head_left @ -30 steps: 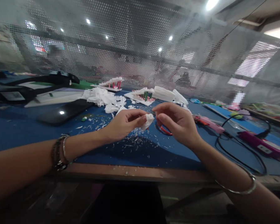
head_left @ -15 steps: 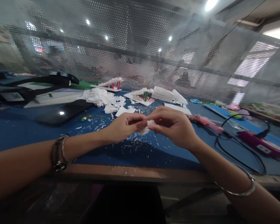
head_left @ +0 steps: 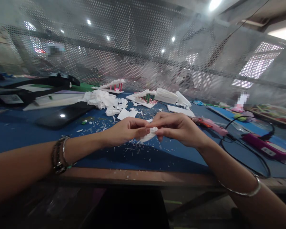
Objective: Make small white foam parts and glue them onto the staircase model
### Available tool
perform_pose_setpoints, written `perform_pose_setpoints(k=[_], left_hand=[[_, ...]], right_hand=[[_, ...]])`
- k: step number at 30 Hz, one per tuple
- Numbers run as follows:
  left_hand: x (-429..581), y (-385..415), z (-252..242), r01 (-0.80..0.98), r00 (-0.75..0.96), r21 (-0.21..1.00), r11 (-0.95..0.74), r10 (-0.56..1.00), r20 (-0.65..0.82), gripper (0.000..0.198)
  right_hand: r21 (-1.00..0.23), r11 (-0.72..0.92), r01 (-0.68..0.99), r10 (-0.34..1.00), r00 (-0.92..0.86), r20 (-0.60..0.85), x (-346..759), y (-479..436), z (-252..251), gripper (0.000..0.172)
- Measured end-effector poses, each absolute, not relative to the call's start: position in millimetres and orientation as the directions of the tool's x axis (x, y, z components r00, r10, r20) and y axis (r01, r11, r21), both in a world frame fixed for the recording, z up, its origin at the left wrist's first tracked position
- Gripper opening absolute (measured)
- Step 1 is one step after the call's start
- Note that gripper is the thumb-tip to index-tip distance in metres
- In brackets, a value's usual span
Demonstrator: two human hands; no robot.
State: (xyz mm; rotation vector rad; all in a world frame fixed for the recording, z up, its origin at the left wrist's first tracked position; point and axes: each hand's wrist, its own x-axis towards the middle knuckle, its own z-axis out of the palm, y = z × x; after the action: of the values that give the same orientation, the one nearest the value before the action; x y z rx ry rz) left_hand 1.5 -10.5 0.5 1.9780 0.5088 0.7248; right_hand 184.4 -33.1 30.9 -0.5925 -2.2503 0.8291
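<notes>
Between my two hands, over the blue table [head_left: 92,157], is a small crumpled piece of white paper [head_left: 149,135]. My left hand [head_left: 130,131] pinches its left side between thumb and fingers. From the right, my right hand [head_left: 178,128] grips the paper's other side with thumb and forefinger. The fingers cover part of the piece. White scraps and shavings lie scattered on the table under and around both hands. Just behind the left hand is a flat white paper piece [head_left: 127,114].
Behind the hands stand a heap of crumpled white paper [head_left: 101,99] and small white models, one with green posts [head_left: 147,98], one with red posts [head_left: 116,86]. A black phone [head_left: 65,115] lies left. On the right are a pink glue gun [head_left: 214,126], a black cable and a purple power strip [head_left: 268,147].
The right hand's fingers have shifted slightly down and loosened around the paper, so more of it shows. The left hand has hardly moved and keeps its pinch.
</notes>
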Motion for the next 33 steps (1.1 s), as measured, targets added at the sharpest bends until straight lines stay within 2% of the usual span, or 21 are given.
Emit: perform_pose_setpoints(k=[10,13,16,21,25,30,33], left_hand=[[1,-9,-1,0.043,0.739,0.9,-0.434,0.62,0.264,0.025],[0,-8,-2,0.008,0.749,0.908,-0.418,0.604,0.272,0.022],[0,-7,-4,-0.021,0.748,0.923,-0.385,0.607,0.269,0.02],[2,-4,-4,-0.052,0.721,0.94,-0.336,0.639,0.268,0.019],[5,-1,-5,-0.093,0.674,0.948,-0.306,0.681,0.286,0.023],[7,0,-6,-0.232,0.689,0.959,-0.162,0.668,0.28,0.024],[8,-1,-5,-0.355,0.712,0.933,-0.055,0.631,0.308,0.018]], right_hand=[[-0.693,0.699,0.176,0.574,-0.716,0.397,187,-34,32,0.021],[-0.727,0.66,0.188,0.611,-0.697,0.375,185,-33,32,0.019],[-0.776,0.588,0.228,0.707,-0.61,0.357,184,-30,28,0.017],[-0.817,0.505,0.278,0.844,-0.356,0.4,186,-23,25,0.015],[-0.805,0.456,0.381,0.883,-0.308,0.355,186,-24,27,0.021],[-0.777,0.485,0.402,0.866,-0.342,0.364,183,-27,25,0.025],[-0.775,0.512,0.37,0.844,-0.385,0.373,182,-27,21,0.016]])
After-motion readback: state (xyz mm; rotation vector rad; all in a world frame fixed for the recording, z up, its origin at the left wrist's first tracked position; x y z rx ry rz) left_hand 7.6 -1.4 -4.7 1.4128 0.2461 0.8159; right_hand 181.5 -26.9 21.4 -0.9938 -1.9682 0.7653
